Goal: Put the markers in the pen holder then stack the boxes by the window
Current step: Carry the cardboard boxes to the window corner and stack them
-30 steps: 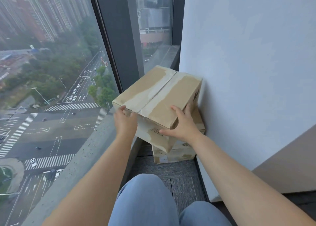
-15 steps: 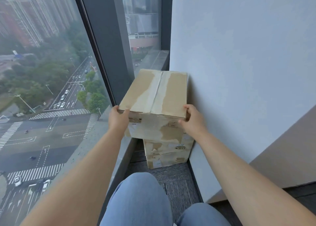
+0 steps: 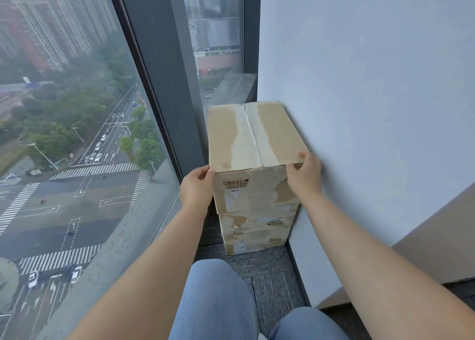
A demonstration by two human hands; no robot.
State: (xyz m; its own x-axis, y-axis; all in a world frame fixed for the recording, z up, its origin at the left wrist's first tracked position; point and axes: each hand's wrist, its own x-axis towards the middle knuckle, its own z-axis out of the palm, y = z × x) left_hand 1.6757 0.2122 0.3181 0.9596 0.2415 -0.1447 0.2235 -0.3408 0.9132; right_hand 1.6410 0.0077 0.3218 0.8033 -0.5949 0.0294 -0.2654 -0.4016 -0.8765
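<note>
A worn cardboard box point(image 3: 253, 136) with torn tape marks sits squarely on top of a lower cardboard box point(image 3: 255, 233) in the corner between the window and the white wall. My left hand point(image 3: 196, 189) grips the top box's near left corner. At the near right corner my right hand point(image 3: 304, 174) holds the same box, fingers curled over its top edge. The lower box shows only its front face below my hands. No markers or pen holder are in view.
A tall window point(image 3: 77, 134) with a dark frame post point(image 3: 159, 70) runs along the left. The white wall point(image 3: 372, 108) stands close against the boxes on the right. Grey carpet point(image 3: 259, 265) lies in front of the stack, and my knees in jeans point(image 3: 216, 303) are just before it.
The top box went from tilted and twisted to level and aligned on the lower box, pushed back into the corner. Both hands stayed on its near corners.
</note>
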